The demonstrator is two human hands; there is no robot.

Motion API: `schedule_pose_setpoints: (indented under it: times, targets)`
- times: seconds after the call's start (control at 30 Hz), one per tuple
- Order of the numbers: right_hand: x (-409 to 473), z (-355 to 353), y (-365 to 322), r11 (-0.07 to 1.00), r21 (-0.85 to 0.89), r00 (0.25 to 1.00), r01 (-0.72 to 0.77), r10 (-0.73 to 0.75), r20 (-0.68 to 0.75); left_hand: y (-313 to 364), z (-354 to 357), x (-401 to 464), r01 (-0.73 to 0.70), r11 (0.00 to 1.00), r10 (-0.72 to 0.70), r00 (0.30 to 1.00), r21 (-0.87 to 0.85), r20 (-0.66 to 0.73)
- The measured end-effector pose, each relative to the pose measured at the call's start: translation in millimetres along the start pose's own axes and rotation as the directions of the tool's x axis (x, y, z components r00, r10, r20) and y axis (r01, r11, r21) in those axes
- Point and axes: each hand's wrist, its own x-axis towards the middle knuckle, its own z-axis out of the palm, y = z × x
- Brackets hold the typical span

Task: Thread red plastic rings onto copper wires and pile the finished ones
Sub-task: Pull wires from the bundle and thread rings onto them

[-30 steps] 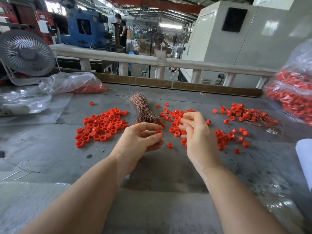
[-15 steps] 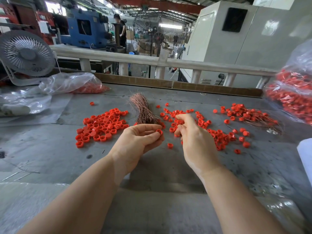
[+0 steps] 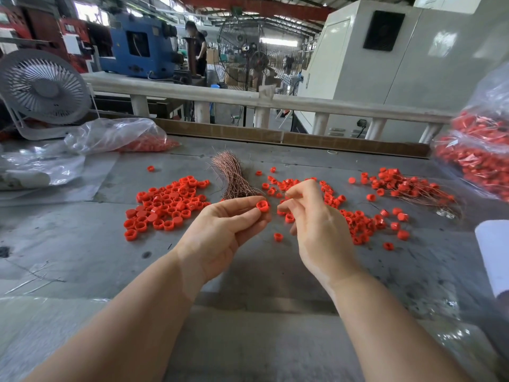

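Now, change: against the frame half a second earlier, the right hand [image 3: 316, 230] has pulled back from the scattered rings and sits just beside the left hand [image 3: 228, 232]; its thumb and forefinger are pinched together, and whether a wire lies between them is too fine to tell.
Left hand: fingertips and thumb pinch one small red plastic ring [image 3: 262, 205], held as before above the grey metal worktable [image 3: 82, 244], just in front of the wire bundle.
Landmark: bundle of thin copper wires [image 3: 232, 175], lying on the table beyond both hands.
Left of bundle: dense heap of loose red plastic rings [image 3: 165, 205].
Right of bundle: looser scatter of red rings [image 3: 355, 219], partly hidden behind the right hand.
Far right of bundle: pile of finished rings on copper wires [image 3: 407, 186], well apart from the hands.
Right edge: clear plastic bag packed with red parts [image 3: 476, 158]; a white roll [image 3: 495, 255] in front of it.
Far left of bundle: crumpled clear plastic bag holding red rings [image 3: 121, 136]; white desk fan [image 3: 41, 86] behind it.
Beyond bundle: pale railing [image 3: 275, 102], then a blue machine [image 3: 137, 48] with a person standing beside it.
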Motion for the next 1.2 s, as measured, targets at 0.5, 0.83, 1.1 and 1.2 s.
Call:
schedule_pose_setpoints:
  times: [0.5,0.83,1.1,1.2]
  targets:
    - [4.5,-3.8,1.1,0.992,0.085,0.976,0.098,-0.079,-0.203,-1.1,-2.0,0.1,-0.035,0.997,0.03,0.997,0.069,0.072]
    - [4.3,-3.1,1.7,0.986,0.089,0.967,0.139,-0.116,-0.225,-5.3,-2.7,0.6,-0.215,0.939,0.208,0.977,0.269,0.054]
    - [1.9,1.2,-0.6,0.979,0.15,0.987,0.137,-0.122,-0.104,-4.8,-0.4,-0.8,-0.306,0.892,0.296,0.952,0.333,0.084]
    - [1.6,1.4,-0.7,0.978,0.149,0.988,0.142,-0.131,-0.082,-4.4,-0.7,-1.0,-0.325,0.883,0.315,0.945,0.337,0.087]
